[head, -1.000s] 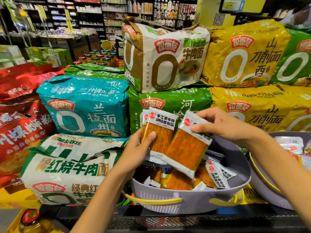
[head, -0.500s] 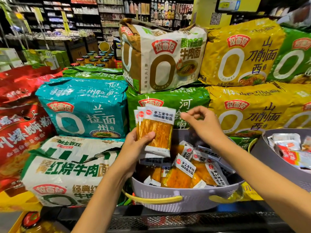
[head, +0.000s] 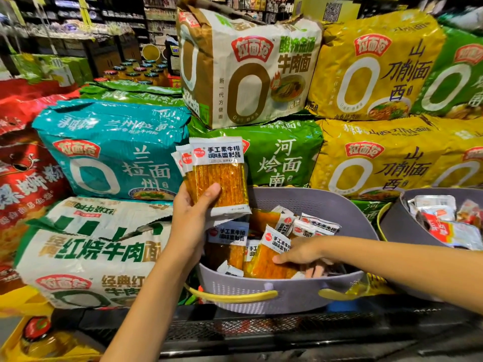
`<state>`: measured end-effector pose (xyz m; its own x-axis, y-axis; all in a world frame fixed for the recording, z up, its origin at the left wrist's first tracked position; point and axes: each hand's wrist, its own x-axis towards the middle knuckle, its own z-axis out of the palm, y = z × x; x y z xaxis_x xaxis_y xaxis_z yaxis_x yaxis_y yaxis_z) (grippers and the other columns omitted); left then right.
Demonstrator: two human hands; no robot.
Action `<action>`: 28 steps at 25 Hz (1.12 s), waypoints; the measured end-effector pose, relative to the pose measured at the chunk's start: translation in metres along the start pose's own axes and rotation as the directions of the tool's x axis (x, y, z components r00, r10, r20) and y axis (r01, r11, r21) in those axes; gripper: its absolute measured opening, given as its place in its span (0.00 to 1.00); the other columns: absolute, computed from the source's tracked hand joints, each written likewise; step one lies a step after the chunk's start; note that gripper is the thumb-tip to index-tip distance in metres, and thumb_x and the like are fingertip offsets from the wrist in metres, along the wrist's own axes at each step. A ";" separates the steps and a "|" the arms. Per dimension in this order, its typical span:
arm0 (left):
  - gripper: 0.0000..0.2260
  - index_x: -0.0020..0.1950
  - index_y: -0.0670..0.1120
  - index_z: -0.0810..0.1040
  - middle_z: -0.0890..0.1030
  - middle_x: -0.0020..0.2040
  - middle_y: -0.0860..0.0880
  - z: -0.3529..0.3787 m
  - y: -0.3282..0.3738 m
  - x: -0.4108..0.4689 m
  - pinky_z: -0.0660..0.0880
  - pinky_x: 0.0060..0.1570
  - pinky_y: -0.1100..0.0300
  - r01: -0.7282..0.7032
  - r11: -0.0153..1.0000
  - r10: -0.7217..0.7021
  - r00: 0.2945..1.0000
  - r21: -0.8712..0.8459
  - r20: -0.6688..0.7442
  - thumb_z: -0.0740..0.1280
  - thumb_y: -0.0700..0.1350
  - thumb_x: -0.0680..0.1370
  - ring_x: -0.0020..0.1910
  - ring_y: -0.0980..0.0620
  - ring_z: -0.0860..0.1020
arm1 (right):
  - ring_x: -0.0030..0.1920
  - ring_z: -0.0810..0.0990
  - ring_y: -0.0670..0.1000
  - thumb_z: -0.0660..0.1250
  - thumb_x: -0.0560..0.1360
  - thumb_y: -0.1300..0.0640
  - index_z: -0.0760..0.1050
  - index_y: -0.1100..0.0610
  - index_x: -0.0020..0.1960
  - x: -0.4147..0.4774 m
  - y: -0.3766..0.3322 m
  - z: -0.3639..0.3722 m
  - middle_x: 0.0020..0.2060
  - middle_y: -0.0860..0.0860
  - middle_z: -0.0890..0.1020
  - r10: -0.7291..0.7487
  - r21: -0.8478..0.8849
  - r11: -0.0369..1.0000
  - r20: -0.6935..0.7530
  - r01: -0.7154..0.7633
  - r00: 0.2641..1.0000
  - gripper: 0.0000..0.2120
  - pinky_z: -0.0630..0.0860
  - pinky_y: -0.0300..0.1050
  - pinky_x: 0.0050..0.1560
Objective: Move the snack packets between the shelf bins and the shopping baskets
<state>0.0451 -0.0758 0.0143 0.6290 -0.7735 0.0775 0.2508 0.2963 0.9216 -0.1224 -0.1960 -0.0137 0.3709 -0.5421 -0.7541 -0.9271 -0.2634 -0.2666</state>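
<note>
Orange snack packets (head: pixel 219 178), fanned, gripped in my left hand (head: pixel 192 220) above the grey basket (head: pixel 287 296); my right hand (head: pixel 300 253) pinches another packet (head: pixel 265 262) inside. Stack could slide apart if my thumb loosens.

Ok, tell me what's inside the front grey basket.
Orange snack packets with white labels, piled loosely in the grey basket. The right hand grips one and covers others; the bottom is hidden beneath the pile.
</note>
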 end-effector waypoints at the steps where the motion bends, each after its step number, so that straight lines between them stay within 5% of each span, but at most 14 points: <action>1: 0.17 0.65 0.41 0.71 0.81 0.52 0.49 0.000 0.000 0.000 0.78 0.39 0.66 -0.010 1.000 0.009 1.000 -0.007 -0.016 0.64 0.39 0.76 0.45 0.58 0.82 | 0.44 0.77 0.51 0.60 0.78 0.45 0.67 0.58 0.57 0.001 -0.003 0.002 0.47 0.53 0.76 0.046 0.165 0.985 0.033 -0.051 0.998 0.17 0.76 0.42 0.40; 4: 0.16 0.64 0.44 0.71 0.82 0.52 0.51 -0.001 0.002 -0.001 0.78 0.39 0.65 -0.016 1.000 0.015 0.999 -0.022 -0.031 0.64 0.40 0.76 0.46 0.57 0.82 | 0.38 0.72 0.48 0.64 0.77 0.48 0.67 0.56 0.46 0.010 -0.004 0.006 0.38 0.51 0.71 0.115 0.435 0.891 0.061 -0.130 0.992 0.12 0.75 0.40 0.40; 8: 0.14 0.62 0.46 0.71 0.82 0.50 0.52 0.001 0.003 -0.003 0.78 0.36 0.65 -0.023 1.000 0.023 1.000 0.007 -0.017 0.64 0.38 0.77 0.43 0.58 0.82 | 0.59 0.75 0.53 0.71 0.73 0.55 0.66 0.57 0.62 0.024 -0.008 0.009 0.58 0.54 0.76 0.063 0.646 0.763 -0.073 -0.001 0.995 0.22 0.74 0.48 0.61; 12: 0.14 0.62 0.46 0.71 0.82 0.50 0.53 0.002 0.003 -0.003 0.78 0.37 0.65 -0.023 1.000 0.023 0.999 0.002 -0.029 0.64 0.39 0.77 0.44 0.58 0.82 | 0.60 0.75 0.56 0.77 0.66 0.58 0.61 0.57 0.68 0.025 -0.011 0.005 0.62 0.56 0.75 0.032 0.666 0.739 -0.189 0.104 0.981 0.37 0.76 0.51 0.57; 16: 0.13 0.61 0.47 0.71 0.82 0.51 0.53 0.000 0.001 -0.001 0.80 0.45 0.62 -0.040 0.999 0.040 0.998 -0.007 -0.047 0.65 0.40 0.77 0.47 0.56 0.81 | 0.53 0.78 0.55 0.76 0.66 0.64 0.74 0.60 0.59 0.008 -0.010 -0.009 0.55 0.55 0.80 -0.034 0.635 0.719 -0.376 0.284 0.926 0.24 0.75 0.46 0.53; 19: 0.13 0.61 0.47 0.72 0.81 0.52 0.52 0.001 0.001 -0.001 0.80 0.47 0.61 -0.038 0.999 0.037 0.998 -0.018 -0.055 0.65 0.39 0.76 0.48 0.56 0.81 | 0.52 0.79 0.53 0.74 0.68 0.66 0.77 0.56 0.53 -0.011 -0.014 -0.022 0.51 0.54 0.82 -0.110 0.675 0.578 -0.492 0.459 0.863 0.16 0.75 0.46 0.52; 22: 0.14 0.62 0.47 0.71 0.81 0.52 0.52 0.001 0.002 -0.001 0.80 0.45 0.62 -0.032 0.999 0.031 0.998 -0.031 -0.052 0.65 0.39 0.77 0.48 0.56 0.81 | 0.49 0.81 0.51 0.72 0.69 0.67 0.76 0.53 0.52 -0.017 -0.026 -0.024 0.50 0.53 0.83 -0.206 0.766 0.423 -0.438 0.483 0.875 0.16 0.77 0.44 0.50; 25: 0.13 0.61 0.47 0.71 0.81 0.51 0.52 0.002 0.002 -0.003 0.80 0.43 0.62 -0.041 0.998 0.039 0.997 -0.036 -0.065 0.65 0.39 0.76 0.48 0.55 0.81 | 0.50 0.80 0.48 0.71 0.69 0.68 0.76 0.52 0.55 -0.018 -0.035 -0.029 0.52 0.51 0.82 -0.407 0.617 0.568 -0.364 0.544 0.838 0.18 0.76 0.39 0.50; 28: 0.13 0.60 0.47 0.72 0.82 0.50 0.52 0.000 0.003 -0.003 0.80 0.46 0.58 -0.056 0.995 0.047 0.994 -0.085 -0.100 0.65 0.39 0.76 0.47 0.54 0.81 | 0.55 0.80 0.51 0.72 0.69 0.66 0.76 0.54 0.57 -0.018 -0.033 -0.043 0.54 0.52 0.82 -0.516 0.399 0.725 -0.223 0.561 0.827 0.19 0.75 0.45 0.58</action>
<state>0.0438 -0.0724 0.0173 0.7108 -0.6986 0.0822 0.2770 0.3854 0.8802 -0.0964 -0.2121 0.0348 0.7972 -0.4906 -0.3519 -0.4863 -0.1762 -0.8559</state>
